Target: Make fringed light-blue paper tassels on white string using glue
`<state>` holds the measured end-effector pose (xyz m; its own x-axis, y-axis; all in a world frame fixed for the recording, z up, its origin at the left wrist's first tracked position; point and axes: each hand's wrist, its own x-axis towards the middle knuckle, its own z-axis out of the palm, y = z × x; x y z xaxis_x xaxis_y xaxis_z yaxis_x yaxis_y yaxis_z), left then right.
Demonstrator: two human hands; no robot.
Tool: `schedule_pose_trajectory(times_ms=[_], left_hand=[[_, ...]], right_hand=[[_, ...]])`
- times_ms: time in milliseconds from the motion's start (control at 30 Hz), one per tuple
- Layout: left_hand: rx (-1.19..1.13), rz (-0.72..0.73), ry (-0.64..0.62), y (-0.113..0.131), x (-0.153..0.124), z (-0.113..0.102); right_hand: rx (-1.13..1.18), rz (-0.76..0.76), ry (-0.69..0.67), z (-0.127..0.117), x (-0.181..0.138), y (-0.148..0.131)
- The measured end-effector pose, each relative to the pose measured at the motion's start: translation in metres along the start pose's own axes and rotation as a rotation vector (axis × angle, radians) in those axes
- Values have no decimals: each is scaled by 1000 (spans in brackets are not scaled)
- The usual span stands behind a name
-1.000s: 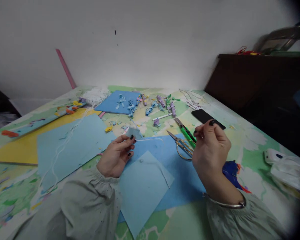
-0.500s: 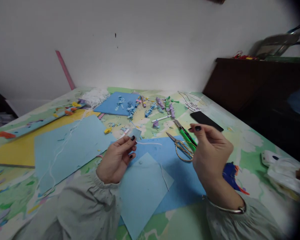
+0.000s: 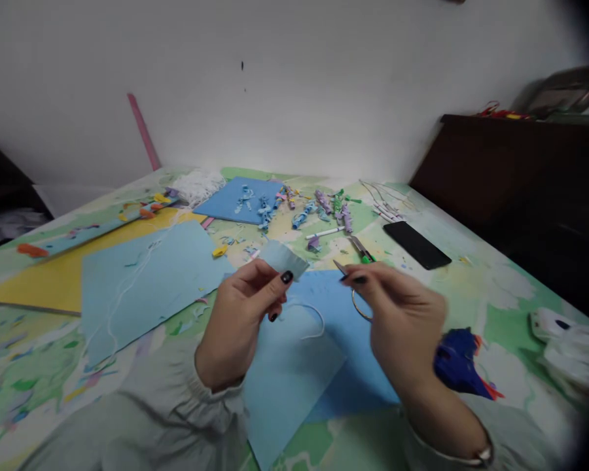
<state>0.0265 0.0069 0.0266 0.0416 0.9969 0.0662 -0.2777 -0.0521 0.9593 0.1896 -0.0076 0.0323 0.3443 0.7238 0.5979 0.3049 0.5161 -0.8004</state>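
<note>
My left hand (image 3: pixel 248 307) is closed, thumb against fingers, on a small light blue piece of foam sheet (image 3: pixel 285 258). A white string (image 3: pixel 321 318) curves out below its fingertips, over a light blue square sheet (image 3: pixel 294 376). Over to the right, my right hand (image 3: pixel 402 314) is raised with thumb and fingers pinched; whether anything sits between them is hidden. Behind its fingertips lie gold-handled scissors (image 3: pixel 360 306), with only a blade tip and part of a ring showing. A green utility knife (image 3: pixel 362 250) lies just beyond, partly covered by that hand.
Several curled foam pieces (image 3: pixel 304 212) in blue, purple and green lie at the back. A black phone (image 3: pixel 416 244) rests at right, a dark blue object (image 3: pixel 464 363) nearer. White shredded strands (image 3: pixel 199 186) and a yellow sheet (image 3: pixel 34 291) are at left. Scraps litter the tablecloth.
My left hand has turned, showing more of the foam piece, and the string now hangs in a curl. My right hand has moved left and lower, covering more of the scissors and knife.
</note>
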Motion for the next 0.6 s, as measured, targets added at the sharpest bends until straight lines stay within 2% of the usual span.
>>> schedule_pose_trajectory(times_ms=[67,167,433,600], left_hand=[[86,31,-38,-4,-6,3],[139,40,-62,-11,-8,1],[35,-150,-57,-12,-7,3],[20,-189,-47,-12,-7,4]], right_hand=[[7,91,-234,8,-10,-1],[15,220,-402,18,-19,0],[286,438,-575,19,-22,6],[205,453,-551,20,-24,6]])
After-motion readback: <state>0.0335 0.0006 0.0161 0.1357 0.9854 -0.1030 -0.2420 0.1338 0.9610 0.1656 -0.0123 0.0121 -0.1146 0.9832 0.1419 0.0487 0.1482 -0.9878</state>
